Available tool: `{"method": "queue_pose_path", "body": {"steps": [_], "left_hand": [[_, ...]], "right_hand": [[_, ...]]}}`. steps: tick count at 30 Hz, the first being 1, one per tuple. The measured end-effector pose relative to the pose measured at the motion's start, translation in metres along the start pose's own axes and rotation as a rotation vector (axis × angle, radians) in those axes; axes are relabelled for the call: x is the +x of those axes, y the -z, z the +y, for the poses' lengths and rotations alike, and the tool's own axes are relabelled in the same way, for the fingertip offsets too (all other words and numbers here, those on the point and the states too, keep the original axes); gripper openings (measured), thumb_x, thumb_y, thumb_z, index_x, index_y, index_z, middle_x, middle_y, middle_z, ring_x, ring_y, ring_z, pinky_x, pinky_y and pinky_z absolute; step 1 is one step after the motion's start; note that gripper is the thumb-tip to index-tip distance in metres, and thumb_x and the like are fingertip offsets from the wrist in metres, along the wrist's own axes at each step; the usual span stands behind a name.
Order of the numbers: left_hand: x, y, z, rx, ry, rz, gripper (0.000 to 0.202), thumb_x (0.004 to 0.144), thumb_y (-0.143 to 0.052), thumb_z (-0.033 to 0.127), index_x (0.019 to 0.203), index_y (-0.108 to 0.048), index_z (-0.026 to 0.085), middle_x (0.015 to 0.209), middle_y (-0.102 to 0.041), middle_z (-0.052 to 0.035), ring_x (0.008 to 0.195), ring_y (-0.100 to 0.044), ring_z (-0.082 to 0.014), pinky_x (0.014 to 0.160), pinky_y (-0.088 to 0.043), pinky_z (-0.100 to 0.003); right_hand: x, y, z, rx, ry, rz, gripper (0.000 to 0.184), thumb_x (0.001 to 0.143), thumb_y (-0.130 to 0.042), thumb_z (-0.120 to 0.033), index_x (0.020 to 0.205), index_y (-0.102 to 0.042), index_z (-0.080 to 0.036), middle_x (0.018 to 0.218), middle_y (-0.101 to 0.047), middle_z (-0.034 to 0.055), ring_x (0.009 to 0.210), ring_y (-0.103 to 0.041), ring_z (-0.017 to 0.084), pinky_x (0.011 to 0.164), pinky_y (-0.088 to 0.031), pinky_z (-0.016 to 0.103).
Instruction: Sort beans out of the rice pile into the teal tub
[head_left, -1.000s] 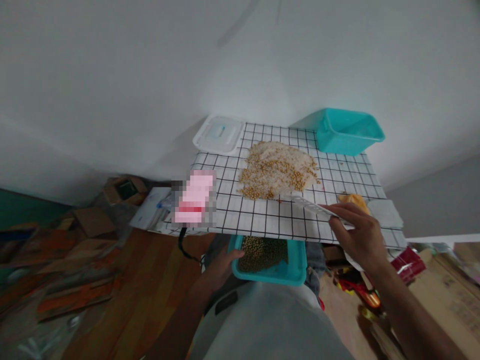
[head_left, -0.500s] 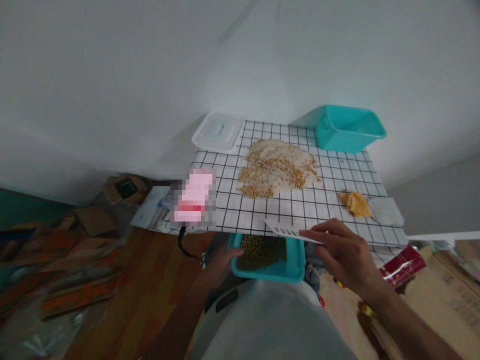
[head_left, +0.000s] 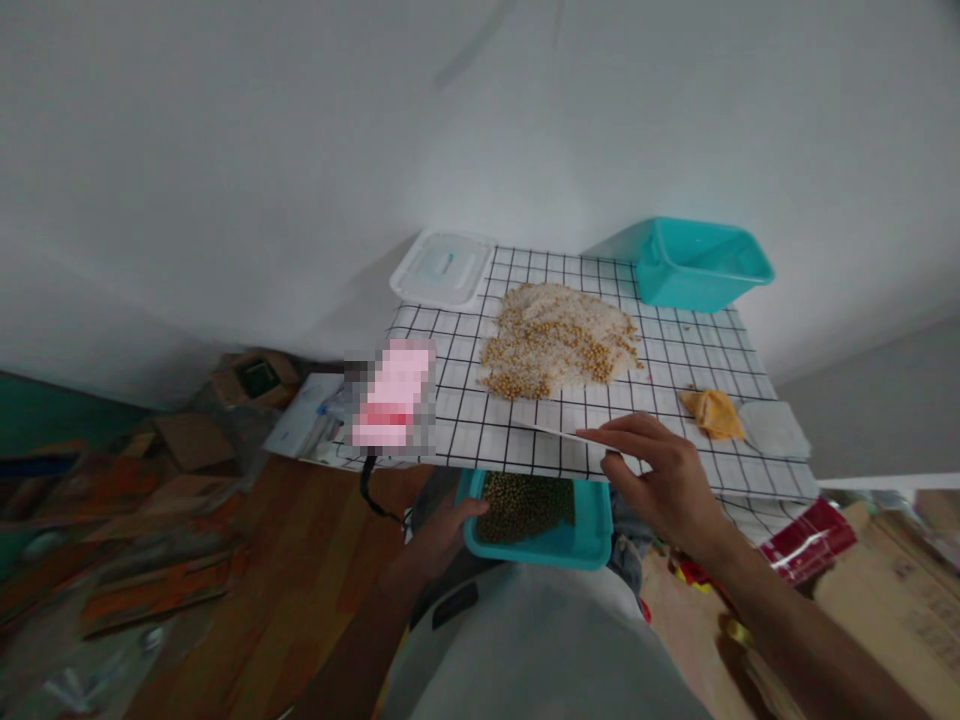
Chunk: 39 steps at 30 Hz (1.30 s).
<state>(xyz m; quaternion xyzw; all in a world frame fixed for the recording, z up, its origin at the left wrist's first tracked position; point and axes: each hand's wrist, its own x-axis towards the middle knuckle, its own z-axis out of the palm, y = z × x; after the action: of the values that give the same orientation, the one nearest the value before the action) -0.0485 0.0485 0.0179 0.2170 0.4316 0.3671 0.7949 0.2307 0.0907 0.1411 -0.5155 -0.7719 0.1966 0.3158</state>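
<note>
My right hand is closed on a thin white card, held flat over the near edge of the table with the black-and-white grid cloth. My left hand grips the left rim of a teal tub of greenish-brown beans, held below the table edge at my lap. Farther back on the cloth lies a heap of rice mixed with yellow beans.
An empty teal tub stands at the table's far right, a clear lidded box at the far left. A yellow wrapper and a white pad lie on the right. A pink blurred item sits at left. Cardboard clutters the wooden floor.
My right hand carried the card from the right side of the table toward me and leftward, over the tub of beans, then lifted it slightly back onto the table edge. The left hand stayed put.
</note>
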Motion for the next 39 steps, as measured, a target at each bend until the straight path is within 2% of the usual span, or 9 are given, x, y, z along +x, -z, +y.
{"method": "queue_pose_path", "body": {"steps": [5, 11, 16, 20, 24, 28, 31, 35, 39], "left_hand": [[-0.007, -0.002, 0.002, 0.002, -0.025, 0.023, 0.044, 0.084, -0.066, 0.021, 0.127, -0.064, 0.015, 0.113, -0.078, -0.0119, 0.1, -0.073, -0.0302, 0.086, -0.055, -0.04], [-0.008, 0.001, 0.001, -0.111, 0.025, 0.016, 0.054, 0.082, -0.066, 0.018, 0.135, -0.057, 0.014, 0.114, -0.077, -0.0149, 0.106, -0.072, -0.0317, 0.097, -0.051, -0.046], [-0.003, 0.005, -0.003, -0.13, 0.027, 0.063, 0.058, 0.08, -0.066, 0.018, 0.136, -0.055, 0.014, 0.114, -0.077, -0.0145, 0.11, -0.071, -0.0319, 0.098, -0.052, -0.046], [-0.003, 0.004, -0.004, -0.101, 0.038, 0.085, 0.058, 0.08, -0.069, 0.02, 0.136, -0.055, 0.015, 0.113, -0.077, -0.0133, 0.109, -0.071, -0.0319, 0.096, -0.052, -0.045], [-0.006, -0.003, -0.005, -0.076, 0.021, 0.064, 0.05, 0.081, -0.066, 0.02, 0.131, -0.06, 0.017, 0.114, -0.077, -0.011, 0.113, -0.069, -0.0306, 0.097, -0.052, -0.044], [-0.006, -0.011, -0.005, -0.01, 0.037, 0.075, 0.041, 0.079, -0.068, 0.022, 0.12, -0.068, 0.018, 0.11, -0.078, -0.0106, 0.113, -0.068, -0.0309, 0.096, -0.051, -0.043], [-0.006, -0.015, -0.003, 0.019, 0.013, 0.074, 0.039, 0.08, -0.068, 0.023, 0.119, -0.068, 0.017, 0.112, -0.077, -0.0107, 0.112, -0.068, -0.0301, 0.096, -0.051, -0.041], [-0.005, -0.016, -0.003, 0.039, 0.004, 0.057, 0.037, 0.083, -0.066, 0.023, 0.119, -0.068, 0.015, 0.106, -0.079, -0.0115, 0.099, -0.072, -0.0285, 0.088, -0.053, -0.04], [-0.003, -0.012, -0.008, 0.06, 0.018, 0.062, 0.037, 0.083, -0.066, 0.023, 0.119, -0.067, 0.016, 0.104, -0.079, -0.0106, 0.098, -0.072, -0.0276, 0.083, -0.053, -0.037]], "right_hand": [[0.041, -0.002, 0.01, -0.032, -0.006, 0.047, 0.026, 0.086, -0.057, -0.019, 0.102, -0.078, -0.023, 0.096, -0.072, 0.005, 0.087, -0.067, 0.018, 0.08, -0.055, 0.032], [0.09, 0.018, 0.048, -0.048, -0.055, 0.011, 0.025, 0.084, -0.057, -0.026, 0.097, -0.078, -0.018, 0.096, -0.076, 0.0065, 0.083, -0.07, 0.02, 0.071, -0.054, 0.029], [0.117, 0.025, 0.073, -0.013, -0.15, 0.0, 0.029, 0.084, -0.058, -0.034, 0.096, -0.078, -0.016, 0.087, -0.077, 0.0068, 0.072, -0.069, 0.02, 0.061, -0.051, 0.027], [0.13, 0.029, 0.08, 0.045, -0.218, 0.008, 0.033, 0.084, -0.06, -0.042, 0.094, -0.079, -0.018, 0.081, -0.076, 0.0052, 0.068, -0.066, 0.018, 0.054, -0.046, 0.025], [0.143, 0.037, 0.085, 0.091, -0.269, 0.087, 0.038, 0.081, -0.061, -0.048, 0.092, -0.079, -0.017, 0.072, -0.072, 0.0032, 0.062, -0.061, 0.016, 0.051, -0.042, 0.024], [0.162, 0.043, 0.095, 0.051, -0.294, 0.168, 0.045, 0.082, -0.057, -0.051, 0.094, -0.079, -0.014, 0.067, -0.069, 0.0032, 0.057, -0.057, 0.015, 0.049, -0.037, 0.024], [0.172, 0.044, 0.099, -0.013, -0.295, 0.193, 0.046, 0.081, -0.057, -0.051, 0.091, -0.079, -0.012, 0.064, -0.067, 0.0034, 0.056, -0.054, 0.014, 0.048, -0.035, 0.025], [0.172, 0.041, 0.09, -0.091, -0.239, 0.16, 0.044, 0.082, -0.056, -0.049, 0.09, -0.08, -0.012, 0.063, -0.068, 0.0044, 0.057, -0.055, 0.014, 0.051, -0.037, 0.026], [0.162, 0.035, 0.077, -0.144, -0.179, 0.182, 0.039, 0.084, -0.056, -0.043, 0.095, -0.08, -0.015, 0.078, -0.075, 0.0073, 0.067, -0.063, 0.018, 0.06, -0.044, 0.029]]}}
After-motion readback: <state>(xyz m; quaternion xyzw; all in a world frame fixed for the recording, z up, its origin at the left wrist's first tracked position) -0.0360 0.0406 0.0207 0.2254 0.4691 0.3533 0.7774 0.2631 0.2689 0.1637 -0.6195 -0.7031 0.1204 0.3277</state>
